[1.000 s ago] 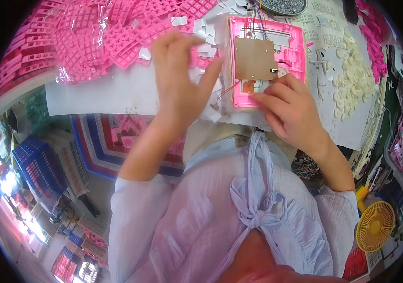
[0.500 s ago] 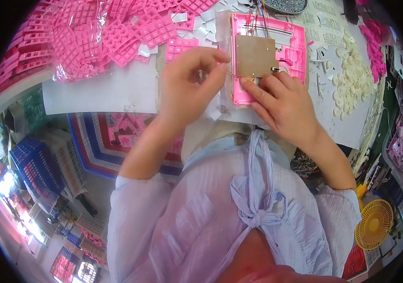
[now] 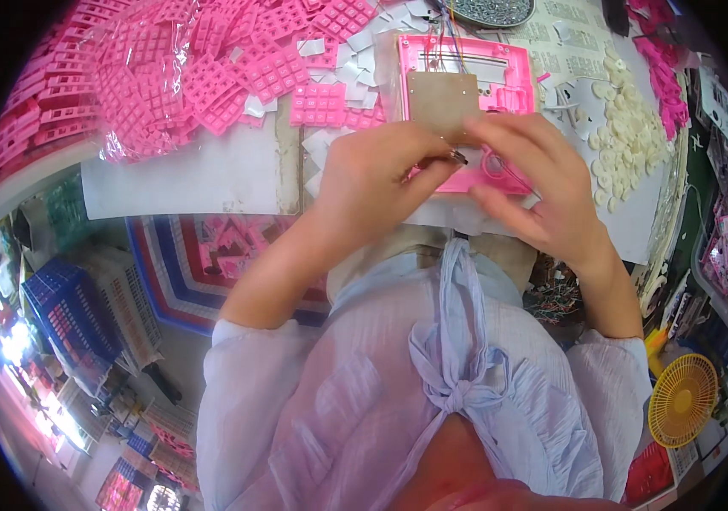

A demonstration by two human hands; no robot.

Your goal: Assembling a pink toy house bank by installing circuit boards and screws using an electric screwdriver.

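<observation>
A pink plastic casing [image 3: 513, 75] lies on the bench with a brown circuit board [image 3: 442, 95] inside it. Thin coloured wires run out past its far edge. My left hand [image 3: 376, 179] is closed in a pinch over the casing's near part. At its fingertips is a small dark part [image 3: 459, 157] with a metallic glint, its kind too small to make out. My right hand [image 3: 551, 183] is open, thumb and fingers apart, with its fingertips by the board's near right corner. Pink wire [image 3: 492, 163] loops between the two hands. The casing's near left part is hidden.
Pink keypad pieces [image 3: 274, 70] are heaped at the left, some in a clear bag [image 3: 138, 94]. Cream round pieces [image 3: 628, 140] lie at the right. A metal dish of screws [image 3: 492, 10] stands at the back. A striped container [image 3: 164, 264] sits below the bench edge.
My left hand has moved right over the casing's near part, with a small dark part at its fingertips. My right hand has lifted and spread its fingers. The view has shifted slightly.
</observation>
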